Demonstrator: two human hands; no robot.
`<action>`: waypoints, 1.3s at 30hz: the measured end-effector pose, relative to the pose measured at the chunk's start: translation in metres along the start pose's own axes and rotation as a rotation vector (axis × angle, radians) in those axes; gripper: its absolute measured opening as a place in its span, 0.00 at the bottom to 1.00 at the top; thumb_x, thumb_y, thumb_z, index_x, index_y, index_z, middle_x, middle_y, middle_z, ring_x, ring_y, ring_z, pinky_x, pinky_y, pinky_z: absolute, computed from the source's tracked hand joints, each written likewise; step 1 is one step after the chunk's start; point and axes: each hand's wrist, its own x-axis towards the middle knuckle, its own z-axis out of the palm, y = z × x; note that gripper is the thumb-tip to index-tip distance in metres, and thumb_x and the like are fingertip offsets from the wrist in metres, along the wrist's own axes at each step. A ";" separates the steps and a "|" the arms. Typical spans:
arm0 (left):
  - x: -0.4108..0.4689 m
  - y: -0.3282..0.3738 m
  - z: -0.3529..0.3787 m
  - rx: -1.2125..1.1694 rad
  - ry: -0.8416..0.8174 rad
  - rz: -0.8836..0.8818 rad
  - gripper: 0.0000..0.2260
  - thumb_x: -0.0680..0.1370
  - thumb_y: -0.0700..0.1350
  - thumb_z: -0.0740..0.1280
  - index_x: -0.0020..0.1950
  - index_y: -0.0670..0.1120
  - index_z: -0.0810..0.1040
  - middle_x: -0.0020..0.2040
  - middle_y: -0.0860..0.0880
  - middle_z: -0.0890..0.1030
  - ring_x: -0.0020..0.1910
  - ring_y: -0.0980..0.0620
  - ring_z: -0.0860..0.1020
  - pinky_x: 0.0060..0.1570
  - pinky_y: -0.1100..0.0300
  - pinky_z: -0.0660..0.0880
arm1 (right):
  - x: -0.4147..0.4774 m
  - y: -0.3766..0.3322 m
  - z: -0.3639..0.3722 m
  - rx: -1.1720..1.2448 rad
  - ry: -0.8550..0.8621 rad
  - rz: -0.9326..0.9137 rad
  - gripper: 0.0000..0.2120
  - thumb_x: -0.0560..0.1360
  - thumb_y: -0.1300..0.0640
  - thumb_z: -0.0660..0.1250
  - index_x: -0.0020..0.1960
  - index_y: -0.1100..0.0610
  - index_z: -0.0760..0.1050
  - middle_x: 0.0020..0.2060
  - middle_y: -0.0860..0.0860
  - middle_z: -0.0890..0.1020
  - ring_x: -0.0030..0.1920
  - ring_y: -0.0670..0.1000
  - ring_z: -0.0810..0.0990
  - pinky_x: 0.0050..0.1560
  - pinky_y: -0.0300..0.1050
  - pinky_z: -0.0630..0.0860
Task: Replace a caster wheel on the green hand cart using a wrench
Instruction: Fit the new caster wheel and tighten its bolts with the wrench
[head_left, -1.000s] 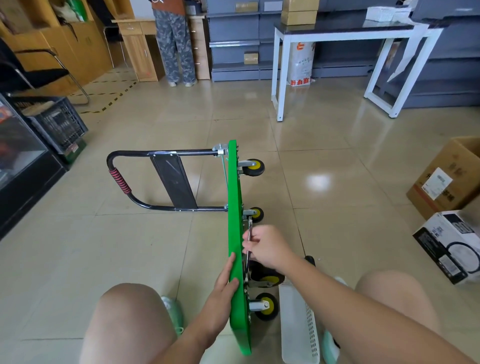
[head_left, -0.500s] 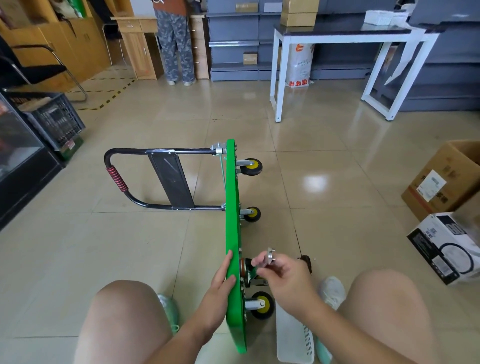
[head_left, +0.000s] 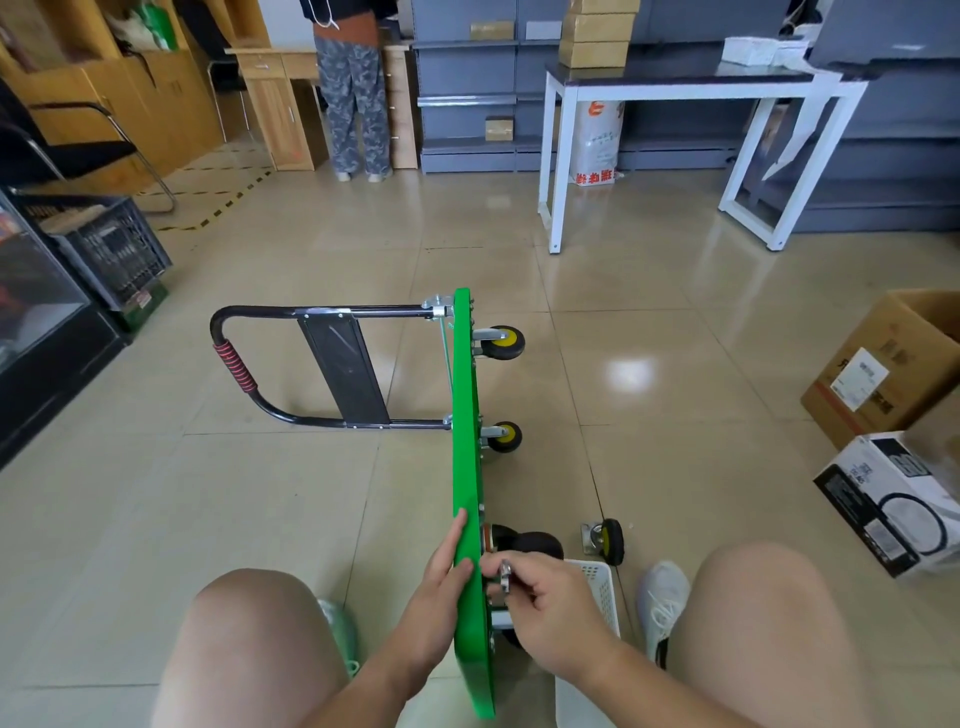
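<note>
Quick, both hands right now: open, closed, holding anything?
Left hand: open, fingers flat against the green cart deck.
Right hand: closed, pinching a small metal piece.

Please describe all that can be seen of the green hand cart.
The green hand cart stands with its flat deck on a long edge on the beige tiled floor, seen edge-on. Its black tubular handle, with a red-wound section and a dark plate, points left. Two black casters with yellow hubs stick out right; the nearer ones are partly hidden. The left hand rests on the deck; the right hand pinches a small silvery metal part at its underside.
</note>
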 end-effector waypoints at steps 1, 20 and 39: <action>0.001 -0.001 0.000 0.007 0.000 0.013 0.25 0.88 0.43 0.58 0.77 0.71 0.63 0.79 0.56 0.70 0.76 0.56 0.70 0.80 0.48 0.63 | 0.004 0.000 0.000 0.001 0.009 0.011 0.13 0.76 0.62 0.65 0.54 0.50 0.84 0.50 0.46 0.86 0.50 0.44 0.86 0.54 0.44 0.82; -0.005 0.006 0.000 0.001 -0.041 -0.013 0.24 0.82 0.57 0.58 0.74 0.80 0.60 0.80 0.61 0.66 0.78 0.53 0.68 0.80 0.46 0.63 | 0.073 -0.014 -0.049 0.202 0.049 0.385 0.11 0.77 0.60 0.72 0.56 0.47 0.81 0.49 0.47 0.87 0.48 0.42 0.86 0.48 0.38 0.83; -0.004 0.006 0.001 0.005 -0.011 -0.012 0.25 0.87 0.45 0.59 0.78 0.71 0.62 0.79 0.57 0.70 0.76 0.58 0.69 0.80 0.50 0.62 | -0.003 -0.011 -0.004 -0.034 -0.036 0.002 0.18 0.75 0.54 0.61 0.53 0.31 0.79 0.51 0.36 0.83 0.51 0.45 0.85 0.54 0.49 0.83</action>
